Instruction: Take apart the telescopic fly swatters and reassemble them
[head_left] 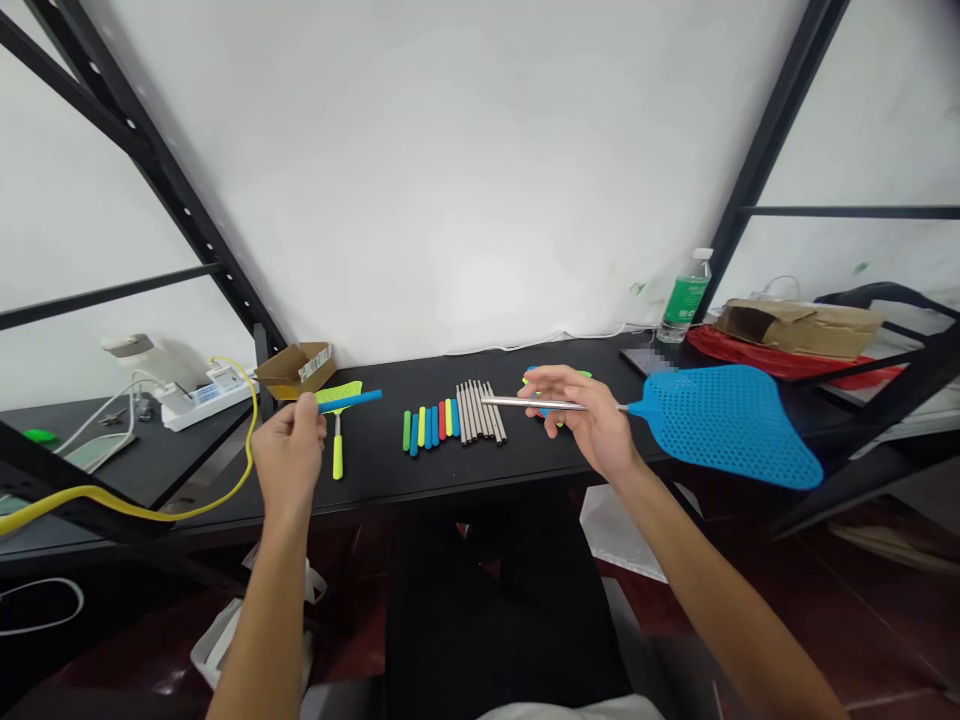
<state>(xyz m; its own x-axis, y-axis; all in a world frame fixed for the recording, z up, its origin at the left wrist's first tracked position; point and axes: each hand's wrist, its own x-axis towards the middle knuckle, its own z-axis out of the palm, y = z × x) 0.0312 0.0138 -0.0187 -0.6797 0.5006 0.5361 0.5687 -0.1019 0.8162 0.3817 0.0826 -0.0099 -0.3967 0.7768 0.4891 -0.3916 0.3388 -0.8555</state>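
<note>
My left hand is closed round one end of a blue handle sleeve, which points to the right. In my right hand lies the metal rod of a blue fly swatter, its bare end pointing left and its mesh head out to the right. Between the hands, a row of coloured handle sleeves in green, blue, yellow and red lies on the table. Right beside them sits a row of metal rods. A yellow-green fly swatter rests near my left hand. More coloured pieces are partly hidden behind my right hand.
The black table stands against a white wall. An open cardboard box and a power strip with a yellow cable are at the left. A phone, a bottle and a cardboard package lie at the right.
</note>
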